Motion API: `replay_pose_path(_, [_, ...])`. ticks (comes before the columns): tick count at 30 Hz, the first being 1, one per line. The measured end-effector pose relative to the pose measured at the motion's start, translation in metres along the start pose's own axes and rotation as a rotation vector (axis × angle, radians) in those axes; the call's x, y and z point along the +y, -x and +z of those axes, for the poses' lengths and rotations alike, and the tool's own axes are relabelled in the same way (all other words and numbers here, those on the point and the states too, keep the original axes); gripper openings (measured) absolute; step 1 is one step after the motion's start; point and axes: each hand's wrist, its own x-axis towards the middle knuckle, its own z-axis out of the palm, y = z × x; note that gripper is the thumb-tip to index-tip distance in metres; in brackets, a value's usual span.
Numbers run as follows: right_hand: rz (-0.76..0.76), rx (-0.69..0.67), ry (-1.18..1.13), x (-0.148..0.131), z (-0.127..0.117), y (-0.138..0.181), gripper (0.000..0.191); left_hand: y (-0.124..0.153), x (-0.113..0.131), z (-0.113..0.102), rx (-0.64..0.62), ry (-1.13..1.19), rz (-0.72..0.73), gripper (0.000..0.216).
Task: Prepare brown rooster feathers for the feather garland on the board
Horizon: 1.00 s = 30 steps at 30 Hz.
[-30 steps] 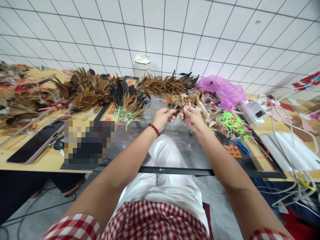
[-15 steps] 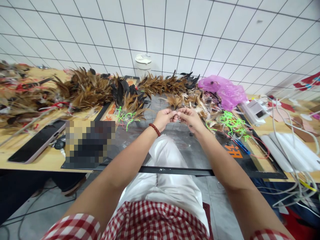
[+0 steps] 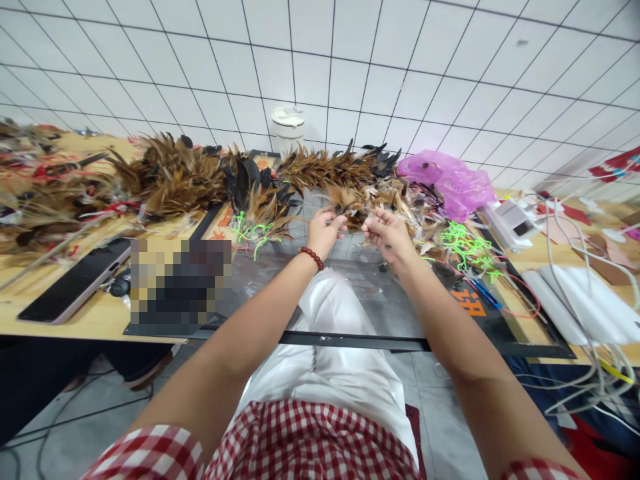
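Note:
Over the glass-like panel in front of me, both hands are raised and a little apart. My left hand (image 3: 324,233), with a red bead bracelet on its wrist, has its fingers closed at the base of a small tuft of brown feathers (image 3: 345,198). The fingers of my right hand (image 3: 389,235) pinch together at the tips; a tiny pale bit may be in them, too small to name. Behind the right hand lies a heap of brown and whitish loose feathers (image 3: 397,200). Bright green strings (image 3: 463,247) lie to its right.
Along the back runs a strip of brown feathers (image 3: 330,167), before a white lidded cup (image 3: 289,127). A feather bunch (image 3: 260,193) and feather piles (image 3: 180,173) are leftward, with a phone (image 3: 75,280). At right are a pink plastic bag (image 3: 447,183), a blue pen-like tool (image 3: 485,293) and white cables.
My hands, which met at the fingertips, have come apart. The right hand has shifted slightly right, and the left hand slightly left along with the feather tuft.

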Motion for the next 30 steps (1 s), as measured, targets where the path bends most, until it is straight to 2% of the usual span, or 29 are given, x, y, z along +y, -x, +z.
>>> replay_pose_path(2, [0.033, -0.043, 0.027, -0.003, 0.002, 0.003, 0.045, 0.002, 0.001, 0.001, -0.013, -0.015, 0.009, 0.012])
replay_pose_path(4, [0.018, -0.067, 0.085, -0.002, 0.004, 0.003, 0.04, 0.005, 0.005, 0.001, -0.074, 0.02, -0.054, 0.012])
replay_pose_path(8, [-0.162, -0.049, 0.274, 0.008, 0.003, -0.003, 0.027, 0.013, 0.012, 0.001, -0.236, 0.073, -0.205, 0.014])
replay_pose_path(13, [-0.328, 0.001, 0.52, 0.017, -0.005, -0.011, 0.015, 0.015, 0.013, 0.0, -0.308, 0.069, -0.271, 0.014])
replay_pose_path(17, [-0.348, -0.057, 0.578, 0.015, -0.01, -0.011, 0.015, 0.013, 0.012, -0.004, -0.379, 0.038, -0.311, 0.014])
replay_pose_path(20, [-0.296, -0.09, 0.557, 0.014, -0.01, -0.011, 0.019, 0.011, 0.011, -0.006, -0.421, -0.004, -0.338, 0.015])
replay_pose_path(23, [-0.255, -0.067, 0.534, 0.014, -0.009, -0.011, 0.022, 0.009, 0.01, -0.007, -0.416, -0.005, -0.33, 0.019])
replay_pose_path(30, [-0.349, -0.024, 0.648, 0.013, -0.008, -0.009, 0.023, 0.011, 0.012, -0.007, -0.461, 0.005, -0.351, 0.015])
